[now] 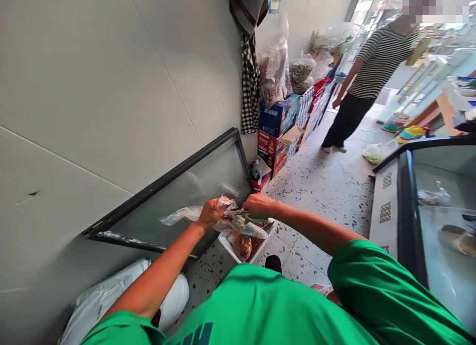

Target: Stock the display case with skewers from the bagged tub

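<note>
Clear plastic bag (241, 227) – likely soft, slippery, best pinched at its bunched edge – hangs over the white tub (225, 245); left hand (210, 213) fingers grip it, right hand (259, 205) fingers hold green-handled scissors (256, 219).

Left hand (211, 213): gripping a clear bag (245, 228)
Right hand (259, 205): holding green-handled scissors (256, 219) at the bag
Tray (226, 247): on floor (308, 258), below both hands
Glass panel (174, 206): leaning against wall (92, 87)
Person (383, 62): standing beyond
</note>
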The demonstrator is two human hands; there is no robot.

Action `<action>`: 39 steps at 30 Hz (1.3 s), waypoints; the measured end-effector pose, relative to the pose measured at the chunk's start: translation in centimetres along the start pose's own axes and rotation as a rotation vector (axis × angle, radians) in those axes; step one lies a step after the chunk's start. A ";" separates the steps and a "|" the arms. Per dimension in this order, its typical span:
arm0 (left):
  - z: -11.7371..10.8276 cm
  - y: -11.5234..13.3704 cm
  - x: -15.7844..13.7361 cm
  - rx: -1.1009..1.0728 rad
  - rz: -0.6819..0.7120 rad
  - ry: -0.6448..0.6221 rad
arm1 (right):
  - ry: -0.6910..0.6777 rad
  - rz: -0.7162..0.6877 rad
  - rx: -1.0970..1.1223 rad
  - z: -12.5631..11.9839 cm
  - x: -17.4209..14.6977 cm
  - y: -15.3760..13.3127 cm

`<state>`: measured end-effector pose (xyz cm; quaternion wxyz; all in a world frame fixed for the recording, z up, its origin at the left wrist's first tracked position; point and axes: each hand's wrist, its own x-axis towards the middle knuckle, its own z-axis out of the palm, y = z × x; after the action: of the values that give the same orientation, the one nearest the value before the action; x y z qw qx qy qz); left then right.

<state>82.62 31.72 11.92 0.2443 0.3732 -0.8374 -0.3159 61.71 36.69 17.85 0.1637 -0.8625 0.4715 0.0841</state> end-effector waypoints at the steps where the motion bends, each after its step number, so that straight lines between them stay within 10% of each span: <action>1: 0.1 0.1 0.1 -0.006 -0.031 0.039 | 0.006 -0.023 -0.023 -0.1 0.3 0.4; 10: 1.2 -1.5 -0.4 0.018 -0.146 0.137 | 0.006 0.020 0.034 1.5 0.3 4.9; 18: 3.9 -3.3 -0.8 0.146 -0.202 0.220 | 0.079 0.482 0.859 9.0 2.7 1.4; 23: 4.9 -4.8 -1.0 0.181 -0.217 0.263 | 0.232 0.570 0.730 11.7 6.7 -2.5; 39: 6.2 -5.8 -2.0 0.151 -0.251 0.324 | 0.074 0.563 0.703 13.6 8.7 -0.2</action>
<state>82.57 32.40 3.21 0.3058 0.5375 -0.7556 -0.2161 66.70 34.87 2.60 0.4005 -0.5950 0.6933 -0.0708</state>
